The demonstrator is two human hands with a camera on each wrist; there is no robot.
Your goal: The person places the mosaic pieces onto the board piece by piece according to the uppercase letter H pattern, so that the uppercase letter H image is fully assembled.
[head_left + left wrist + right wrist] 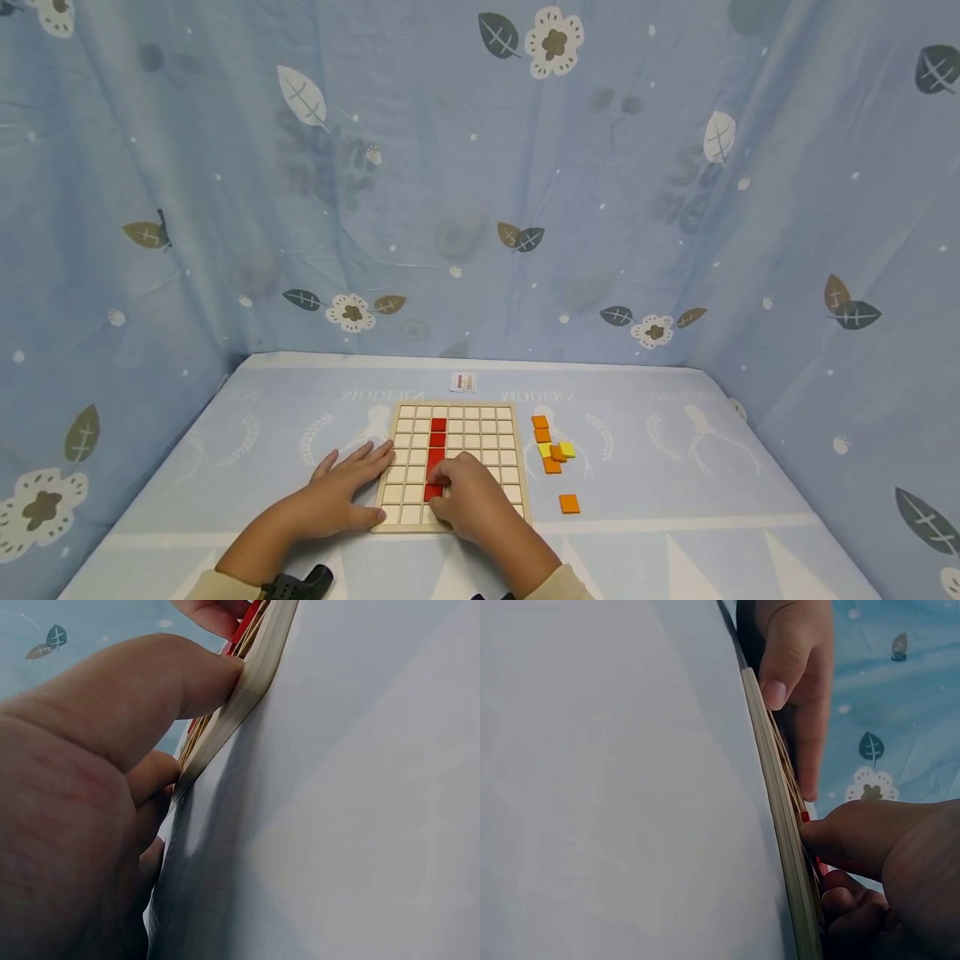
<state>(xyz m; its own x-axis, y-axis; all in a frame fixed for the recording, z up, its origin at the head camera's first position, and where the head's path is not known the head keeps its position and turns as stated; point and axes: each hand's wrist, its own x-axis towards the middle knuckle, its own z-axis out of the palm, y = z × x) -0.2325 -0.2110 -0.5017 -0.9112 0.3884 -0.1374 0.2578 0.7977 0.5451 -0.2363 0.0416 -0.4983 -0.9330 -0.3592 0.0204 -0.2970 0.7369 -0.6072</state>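
Note:
A wooden grid board [487, 442] lies flat, with a column of red square tiles [437, 439] in its cells left of the middle. My right hand [477, 502] is over the lower part of that column, fingers curled, thumb and index finger pinching the lowest red tile [432, 492] at the grid. Part of the column is hidden under the fingers. At the board's left side, my left hand [336, 493] rests with fingers spread, fingertips and thumb touching the frame. The left wrist view shows its thumb [199, 679] against the frame's edge [259, 675].
Right of the board lies a loose group of orange tiles [542, 435] and yellow tiles [567, 450], some overlapping. One orange tile [569, 503] sits apart, nearer me. A small printed card [463, 382] lies beyond the board. Patterned blue curtains [480, 183] enclose the table.

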